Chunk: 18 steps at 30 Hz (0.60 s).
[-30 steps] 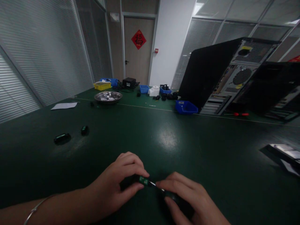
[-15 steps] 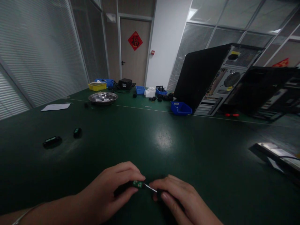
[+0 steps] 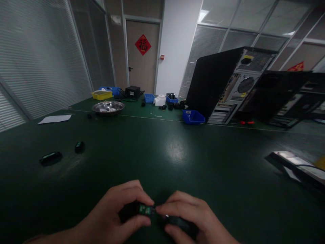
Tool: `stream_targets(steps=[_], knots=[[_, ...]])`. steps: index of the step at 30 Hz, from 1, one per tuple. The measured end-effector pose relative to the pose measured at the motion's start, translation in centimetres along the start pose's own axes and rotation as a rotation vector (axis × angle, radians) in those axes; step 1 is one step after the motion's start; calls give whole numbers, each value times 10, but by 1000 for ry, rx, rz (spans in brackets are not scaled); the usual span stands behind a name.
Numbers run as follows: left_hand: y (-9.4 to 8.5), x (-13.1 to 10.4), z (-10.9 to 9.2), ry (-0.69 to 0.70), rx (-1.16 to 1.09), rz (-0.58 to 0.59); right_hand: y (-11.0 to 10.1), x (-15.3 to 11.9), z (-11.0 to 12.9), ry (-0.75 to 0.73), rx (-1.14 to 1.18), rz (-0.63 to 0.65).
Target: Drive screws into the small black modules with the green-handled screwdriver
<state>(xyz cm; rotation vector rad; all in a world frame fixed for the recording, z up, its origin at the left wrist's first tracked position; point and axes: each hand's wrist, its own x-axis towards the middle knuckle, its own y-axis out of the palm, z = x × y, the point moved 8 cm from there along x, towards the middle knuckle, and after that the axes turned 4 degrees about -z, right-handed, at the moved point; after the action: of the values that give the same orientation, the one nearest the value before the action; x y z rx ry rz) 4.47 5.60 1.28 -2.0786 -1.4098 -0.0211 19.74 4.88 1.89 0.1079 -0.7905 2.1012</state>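
Note:
In the lower middle, my left hand [image 3: 124, 206] is closed on a small black device with a green circuit board [image 3: 146, 210] showing, held between thumb and fingers. Close to its right, my right hand [image 3: 193, 211] is wrapped round a dark-handled tool [image 3: 180, 222], apparently a screwdriver. Only a small bright bit of its metal shows. The right fingertips are at the device's right end; whether they touch it I cannot tell. Two similar black pieces, a longer one [image 3: 50, 158] and a shorter one [image 3: 79, 147], lie on the green table to the left.
A steel bowl [image 3: 108, 113] with small parts and a white paper [image 3: 55, 119] are at the back left. A blue bin [image 3: 193, 117] stands by a black computer case [image 3: 213, 81]. A flat framed item [image 3: 299, 169] lies at the right. Small trays line the back.
The tool's metal shaft, earlier pointing at the device, has come away from it and is mostly out of sight. My right fingertips have moved to the device's end.

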Motion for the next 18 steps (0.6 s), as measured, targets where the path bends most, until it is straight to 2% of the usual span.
stream_targets(steps=[5,10,18], knots=[[1,-2,8,-76,-60,-32,-1,2,3,-52,53,-48],[1,2,5,-142,-117,-27,-4,1,6,-98,111,-97],[0,2,8,-205,-236,-57,-2,-1,7,-57,104,-112]])
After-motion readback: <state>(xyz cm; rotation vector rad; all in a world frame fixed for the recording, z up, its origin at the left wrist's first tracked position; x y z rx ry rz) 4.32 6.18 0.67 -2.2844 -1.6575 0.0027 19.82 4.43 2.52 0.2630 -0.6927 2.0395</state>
